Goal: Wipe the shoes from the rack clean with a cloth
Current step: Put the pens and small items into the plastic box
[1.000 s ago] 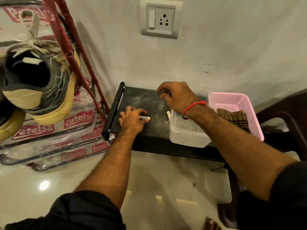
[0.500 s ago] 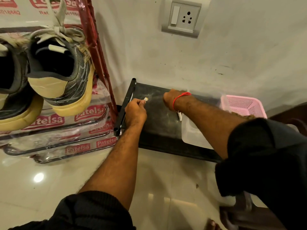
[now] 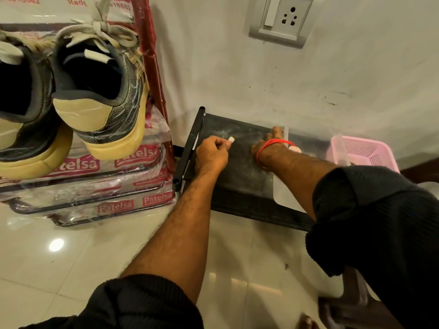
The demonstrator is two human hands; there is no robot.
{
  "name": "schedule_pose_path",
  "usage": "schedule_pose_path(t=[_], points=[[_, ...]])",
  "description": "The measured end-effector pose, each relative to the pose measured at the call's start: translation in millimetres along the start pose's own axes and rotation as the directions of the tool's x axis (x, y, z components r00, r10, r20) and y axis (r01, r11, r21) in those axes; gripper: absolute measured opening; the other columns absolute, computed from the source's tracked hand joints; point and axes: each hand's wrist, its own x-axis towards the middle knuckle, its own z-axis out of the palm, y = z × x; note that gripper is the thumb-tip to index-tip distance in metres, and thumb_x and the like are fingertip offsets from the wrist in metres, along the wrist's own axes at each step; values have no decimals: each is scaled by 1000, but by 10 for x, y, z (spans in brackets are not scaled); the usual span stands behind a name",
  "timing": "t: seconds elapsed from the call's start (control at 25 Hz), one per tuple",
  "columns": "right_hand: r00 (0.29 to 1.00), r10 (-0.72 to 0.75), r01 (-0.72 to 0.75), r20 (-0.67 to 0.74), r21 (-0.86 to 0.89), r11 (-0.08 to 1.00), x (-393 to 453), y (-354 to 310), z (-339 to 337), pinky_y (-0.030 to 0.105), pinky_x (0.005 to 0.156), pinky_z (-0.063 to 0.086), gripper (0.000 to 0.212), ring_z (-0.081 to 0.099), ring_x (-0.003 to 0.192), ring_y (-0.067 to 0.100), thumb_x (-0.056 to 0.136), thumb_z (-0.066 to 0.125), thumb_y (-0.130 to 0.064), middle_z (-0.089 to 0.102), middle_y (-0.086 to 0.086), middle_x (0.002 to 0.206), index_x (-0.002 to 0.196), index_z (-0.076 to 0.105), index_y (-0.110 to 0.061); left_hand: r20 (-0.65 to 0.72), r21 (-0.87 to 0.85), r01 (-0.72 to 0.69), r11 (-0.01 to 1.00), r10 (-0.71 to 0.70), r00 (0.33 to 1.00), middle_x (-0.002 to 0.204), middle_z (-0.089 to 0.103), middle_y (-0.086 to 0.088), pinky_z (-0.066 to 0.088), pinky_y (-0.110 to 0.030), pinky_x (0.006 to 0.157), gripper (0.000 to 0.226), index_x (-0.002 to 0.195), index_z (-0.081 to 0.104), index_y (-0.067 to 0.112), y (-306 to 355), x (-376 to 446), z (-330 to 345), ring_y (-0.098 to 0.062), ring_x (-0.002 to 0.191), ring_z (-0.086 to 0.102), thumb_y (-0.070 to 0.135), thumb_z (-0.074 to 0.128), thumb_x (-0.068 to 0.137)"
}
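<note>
Two worn black shoes with tan soles, one (image 3: 99,91) beside the other (image 3: 21,103), stand heel-out on the plastic-wrapped shoe rack (image 3: 152,67) at the left. My left hand (image 3: 211,155) rests on the low black table (image 3: 237,172) and pinches a small white piece (image 3: 231,139). My right hand (image 3: 268,148), a red thread at its wrist, reaches across the table and grips the wall of a clear plastic container (image 3: 282,191). Behind it stands a pink basket (image 3: 365,150); my right arm hides any cloth.
A wall socket (image 3: 282,17) is set in the white wall above the table. Glossy floor tiles (image 3: 71,257) spread in front of the rack. A dark chair (image 3: 344,312) stands at the lower right, by my right sleeve.
The view has swung left and closer to the rack. My left hand lifted the white piece toward the table's back. My right hand moved from the tabletop onto the clear container.
</note>
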Motion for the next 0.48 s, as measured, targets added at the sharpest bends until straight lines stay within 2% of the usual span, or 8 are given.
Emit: schedule_pose_path(t=[0.08, 0.12, 0.2, 0.28, 0.36, 0.44, 0.48], points=[[998, -29, 35, -60, 91, 995, -10, 5, -18, 54, 122, 3, 79, 12, 153, 32, 94, 59, -47, 21, 8, 164, 157, 18, -24, -15, -28, 9, 1000, -9, 1000, 103, 64, 3, 47, -31, 84, 13, 108, 67, 19, 24, 4, 8, -13, 98, 59, 30, 63, 101], [992, -60, 71, -109, 104, 992, -41, 14, -61, 55, 121, 3, 74, 17, 152, 32, 94, 62, -41, 27, 9, 162, 155, 25, -21, -26, -46, 14, 999, -15, 1000, 103, 63, 4, 46, -30, 83, 14, 109, 66, 19, 45, -4, 19, -12, 97, 58, 29, 62, 101], [976, -112, 163, -188, 279, 946, 11, 35, -138, 55, 120, 13, 56, 36, 143, 33, 91, 67, -26, 46, 12, 150, 142, 46, -20, -63, -104, 32, 994, -39, 997, 106, 61, 3, 44, -29, 83, 18, 116, 65, 17, 115, -29, 34, -12, 97, 56, 28, 56, 104], [932, -89, 268, -350, 506, 820, -1, 170, -208, 47, 111, 34, 35, 54, 125, 33, 88, 67, -19, 61, 12, 129, 123, 61, -24, -119, -162, 43, 986, -63, 991, 104, 60, 2, 44, -30, 82, 23, 120, 64, 16, 191, -25, 28, -13, 97, 55, 28, 49, 108], [886, 54, 337, -460, 720, 607, -94, 468, -190, 38, 97, 50, 24, 63, 107, 30, 82, 73, -19, 69, 6, 107, 104, 68, -27, -150, -195, 25, 981, -55, 987, 92, 60, 3, 46, -31, 74, 24, 115, 67, 15, 257, -1, 29, -16, 89, 56, 28, 47, 108], [841, 195, 380, -506, 806, 454, -280, 827, -7, 31, 88, 51, 18, 66, 96, 24, 79, 78, -22, 68, 0, 91, 96, 72, -25, -117, -220, -5, 975, -22, 993, 88, 61, 4, 51, -33, 72, 22, 114, 68, 16, 361, -11, 44, -17, 87, 58, 28, 52, 107], [827, 254, 381, -501, 833, 403, -406, 994, 154, 27, 83, 49, 17, 66, 92, 20, 81, 79, -24, 68, 0, 88, 98, 74, -22, -80, -219, -31, 975, 14, 997, 93, 64, 4, 55, -33, 78, 20, 116, 68, 17, 436, -39, 76, -17, 89, 60, 28, 55, 106]])
